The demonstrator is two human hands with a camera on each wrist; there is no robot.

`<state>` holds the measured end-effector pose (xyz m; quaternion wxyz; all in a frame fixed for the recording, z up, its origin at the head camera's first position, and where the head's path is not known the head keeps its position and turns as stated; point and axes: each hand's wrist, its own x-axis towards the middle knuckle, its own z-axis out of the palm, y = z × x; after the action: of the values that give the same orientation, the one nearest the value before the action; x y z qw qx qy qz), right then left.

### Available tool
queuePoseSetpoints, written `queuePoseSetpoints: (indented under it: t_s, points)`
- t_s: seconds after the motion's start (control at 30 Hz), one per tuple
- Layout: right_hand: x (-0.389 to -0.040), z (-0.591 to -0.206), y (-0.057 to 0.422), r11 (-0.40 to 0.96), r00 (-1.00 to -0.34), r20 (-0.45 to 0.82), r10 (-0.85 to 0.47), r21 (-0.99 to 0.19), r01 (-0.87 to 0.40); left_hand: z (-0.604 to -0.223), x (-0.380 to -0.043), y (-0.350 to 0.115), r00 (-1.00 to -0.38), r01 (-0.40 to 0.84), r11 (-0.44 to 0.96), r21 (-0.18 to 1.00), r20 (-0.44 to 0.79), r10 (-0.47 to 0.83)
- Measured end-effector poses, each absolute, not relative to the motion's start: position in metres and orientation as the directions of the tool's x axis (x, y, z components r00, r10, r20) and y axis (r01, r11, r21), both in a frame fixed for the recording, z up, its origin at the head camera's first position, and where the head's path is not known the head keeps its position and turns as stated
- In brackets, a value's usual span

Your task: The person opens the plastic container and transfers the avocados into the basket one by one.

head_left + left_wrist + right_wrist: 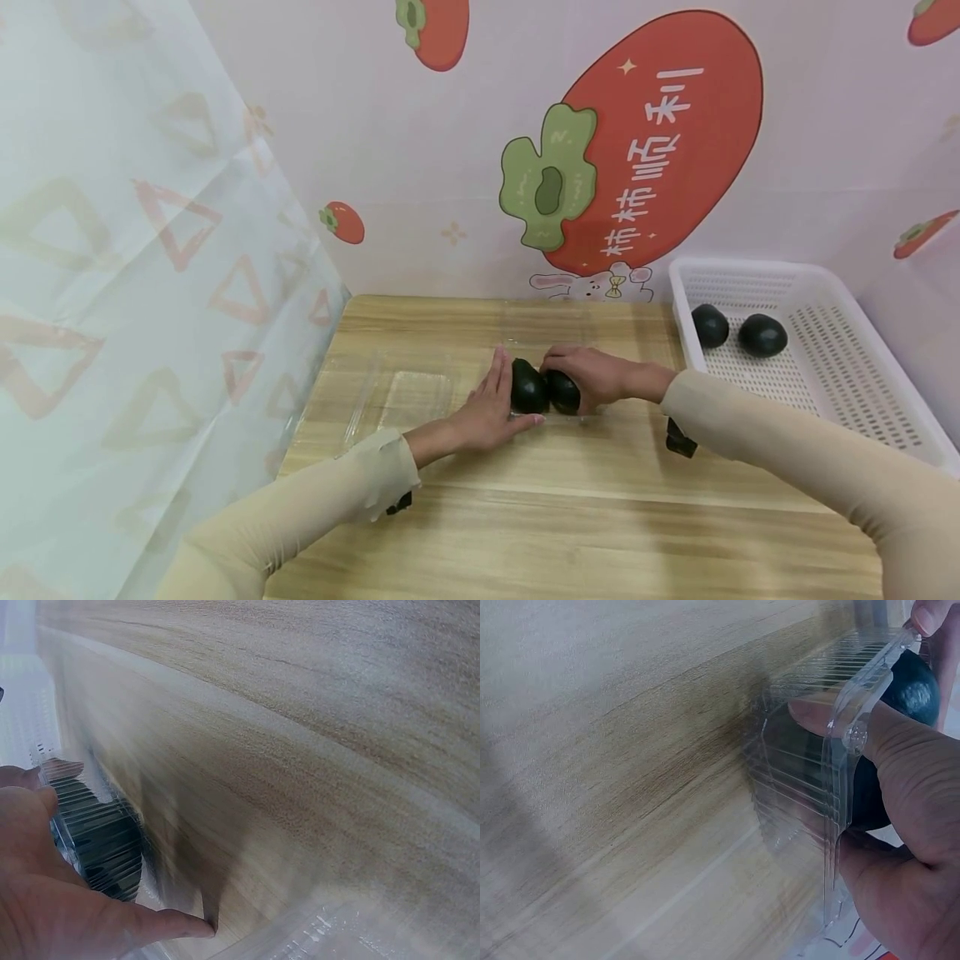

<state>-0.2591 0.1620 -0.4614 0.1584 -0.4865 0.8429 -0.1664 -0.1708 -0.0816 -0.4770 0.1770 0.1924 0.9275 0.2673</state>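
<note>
A clear plastic clamshell box [780, 802] with ribbed walls stands on the table, its lid [546, 323] folded open to the back. One dark avocado [529, 387] sits in the box on the left. My left hand [483, 412] lies along the left side with straight fingers, thumb stretched out toward the near edge. My right hand [596, 377] grips a second dark avocado [564, 393] from above, inside the box beside the first one. In the right wrist view its thumb reaches down behind the clear wall. The left wrist view shows dark fruit [105, 847] through the ribs.
Another clear plastic box [412, 400] lies open on the wooden table [525, 525] to the left. A white perforated basket [862, 358] at the right holds two more avocados [762, 335]. Patterned sheets [435, 167] close off the back and left.
</note>
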Motion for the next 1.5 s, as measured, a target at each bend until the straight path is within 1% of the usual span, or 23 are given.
queuePoseSetpoints:
  t_s: [0.13,0.23,0.37,0.53,0.7,1.1,1.5]
  points:
    - [-0.260,-0.463,0.166,0.424,-0.462,-0.023,-0.886,-0.442,-0.790,-0.477,-0.170,-0.082,-0.861,0.259,0.782,0.567,-0.232,0.453]
    - [-0.259,-0.461,0.166,0.440,-0.490,-0.017,-0.872,-0.467,-0.767,-0.477,-0.170,-0.082,-0.861,0.255,0.782,0.569,-0.235,0.451]
    - [-0.258,-0.456,0.166,0.492,-0.544,-0.046,-0.838,-0.494,-0.716,-0.477,-0.170,-0.081,-0.863,0.253,0.781,0.571,-0.232,0.449]
    - [-0.258,-0.453,0.170,0.492,-0.571,-0.013,-0.821,-0.525,-0.695,-0.476,-0.170,-0.081,-0.861,0.252,0.774,0.581,-0.230,0.454]
    - [-0.257,-0.447,0.173,0.457,-0.577,0.047,-0.815,-0.559,-0.692,-0.475,-0.171,-0.080,-0.857,0.251,0.777,0.578,-0.241,0.456]
    - [-0.249,-0.433,0.175,0.433,-0.574,0.080,-0.815,-0.574,-0.695,-0.476,-0.170,-0.080,-0.855,0.255,0.787,0.562,-0.249,0.455]
    - [-0.246,-0.411,0.189,0.443,-0.608,0.123,-0.784,-0.574,-0.688,-0.476,-0.170,-0.079,-0.858,0.251,0.801,0.544,-0.259,0.444]
